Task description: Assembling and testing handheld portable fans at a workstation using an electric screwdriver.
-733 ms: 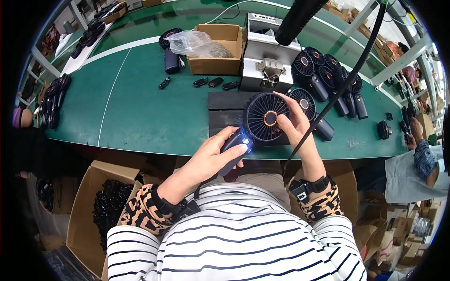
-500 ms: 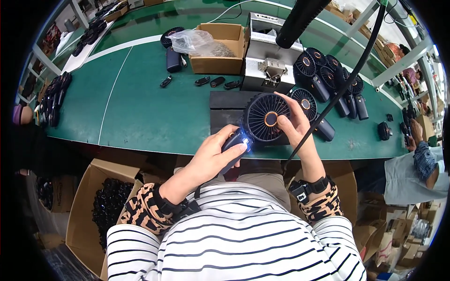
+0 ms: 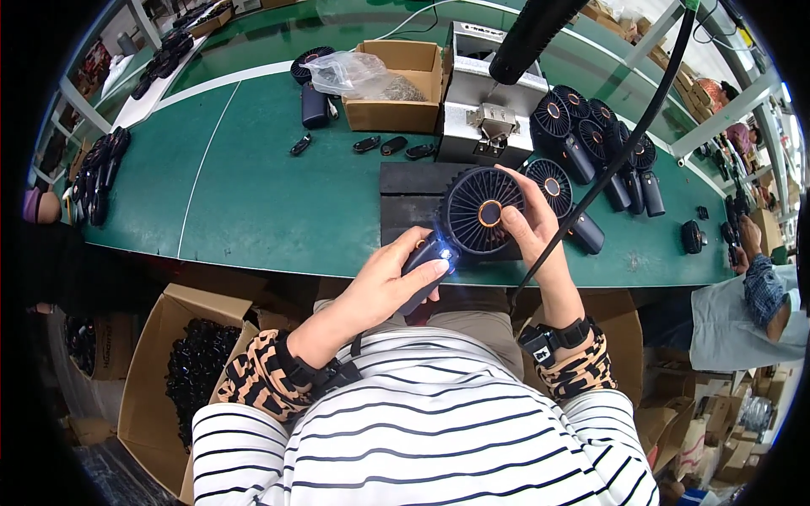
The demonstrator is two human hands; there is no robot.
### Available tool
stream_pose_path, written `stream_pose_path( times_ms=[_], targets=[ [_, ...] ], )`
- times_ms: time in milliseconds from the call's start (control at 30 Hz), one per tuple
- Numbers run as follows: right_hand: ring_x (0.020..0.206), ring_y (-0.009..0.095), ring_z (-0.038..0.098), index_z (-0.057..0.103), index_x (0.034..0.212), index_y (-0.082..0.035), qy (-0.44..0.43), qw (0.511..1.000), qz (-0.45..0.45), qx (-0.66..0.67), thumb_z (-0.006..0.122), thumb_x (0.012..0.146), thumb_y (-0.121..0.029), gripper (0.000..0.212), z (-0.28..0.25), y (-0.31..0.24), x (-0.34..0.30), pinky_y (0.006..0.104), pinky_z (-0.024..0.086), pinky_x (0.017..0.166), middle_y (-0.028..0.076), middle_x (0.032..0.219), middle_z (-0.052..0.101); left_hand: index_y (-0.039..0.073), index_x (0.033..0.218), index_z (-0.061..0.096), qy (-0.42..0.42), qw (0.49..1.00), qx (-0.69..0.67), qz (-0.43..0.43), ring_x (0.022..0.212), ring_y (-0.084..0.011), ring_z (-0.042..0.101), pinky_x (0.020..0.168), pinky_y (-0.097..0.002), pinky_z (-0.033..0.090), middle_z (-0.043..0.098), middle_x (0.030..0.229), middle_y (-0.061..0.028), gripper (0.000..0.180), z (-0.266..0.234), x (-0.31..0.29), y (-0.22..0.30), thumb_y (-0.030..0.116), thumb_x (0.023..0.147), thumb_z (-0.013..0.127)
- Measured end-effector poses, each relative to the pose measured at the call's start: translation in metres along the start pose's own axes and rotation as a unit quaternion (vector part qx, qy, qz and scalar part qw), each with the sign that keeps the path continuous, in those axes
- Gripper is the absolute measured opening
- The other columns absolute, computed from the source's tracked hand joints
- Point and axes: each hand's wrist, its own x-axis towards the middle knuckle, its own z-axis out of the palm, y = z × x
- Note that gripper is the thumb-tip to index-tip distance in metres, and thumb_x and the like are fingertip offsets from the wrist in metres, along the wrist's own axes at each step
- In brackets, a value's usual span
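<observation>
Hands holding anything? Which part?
One dark handheld fan: left hand wraps its handle, right hand pinches the round grille head's edge.

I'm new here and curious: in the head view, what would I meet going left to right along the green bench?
Row of dark fans at the left edge → open cardboard box → hand-held fan in the person's hands → cluster of black fans → small black part.

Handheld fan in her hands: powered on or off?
On, it seems: a bright white-blue light glows on the handheld fan handle under the left hand thumb. Blade spin cannot be told.
</observation>
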Motion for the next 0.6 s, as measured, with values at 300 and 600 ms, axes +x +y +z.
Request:
stream_pose_path(
  times_ms=[300,600],
  targets=[
    [0.091,0.008,0.055,0.044,0.139,-0.002,0.001,1.0,-0.011,0.003,0.063,0.094,-0.021,0.053,0.0006,0.0016,-0.0002,0.0254,0.054,0.072,0.008,0.123,0.05,-0.001,0.119,0.05,0.002,0.999,0.044,0.0,0.07,-0.0124,0.064,0.064,-0.0269,0.052,0.062,0.087,-0.0074,0.036,-0.0028,-0.0018,0.0047,0.025,0.096,0.058],
    [0.095,0.009,0.055,0.044,0.139,-0.002,-0.006,1.0,0.007,0.017,0.064,0.094,-0.021,0.053,0.0008,0.0048,-0.0002,0.0257,0.054,0.074,0.008,0.125,0.05,0.0,0.118,0.05,0.007,1.0,-0.009,0.009,0.07,-0.0125,0.064,0.063,-0.0271,0.052,0.061,0.085,-0.0071,0.035,-0.0006,-0.0026,-0.0023,0.025,0.096,0.06]
  ],
)
